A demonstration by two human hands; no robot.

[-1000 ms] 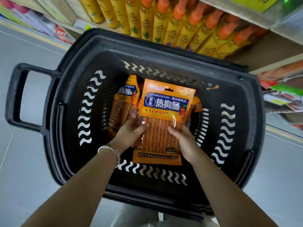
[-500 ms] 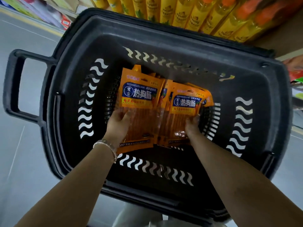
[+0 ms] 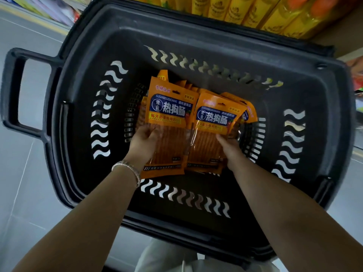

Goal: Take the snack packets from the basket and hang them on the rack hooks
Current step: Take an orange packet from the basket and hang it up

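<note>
Both my hands are deep inside a black plastic basket (image 3: 196, 39) with wavy slots in its walls. Several orange snack packets with blue labels lie at its bottom. My left hand (image 3: 142, 141), a silver bracelet on its wrist, grips the left packet (image 3: 170, 108) by its clear lower half. My right hand (image 3: 228, 145) holds the right packet (image 3: 214, 122) at its lower right side. More orange packets (image 3: 248, 109) show behind and under these two. No rack hooks are in view.
The basket's handle (image 3: 11, 91) sticks out to the left over a grey floor. A shelf of yellow bottles with orange caps (image 3: 255, 10) runs along the top edge. Coloured packages (image 3: 357, 75) sit at the far right.
A second ago both hands held one packet at the middle. Now they have spread apart, each on its own packet, and the view has dropped closer to the basket.
</note>
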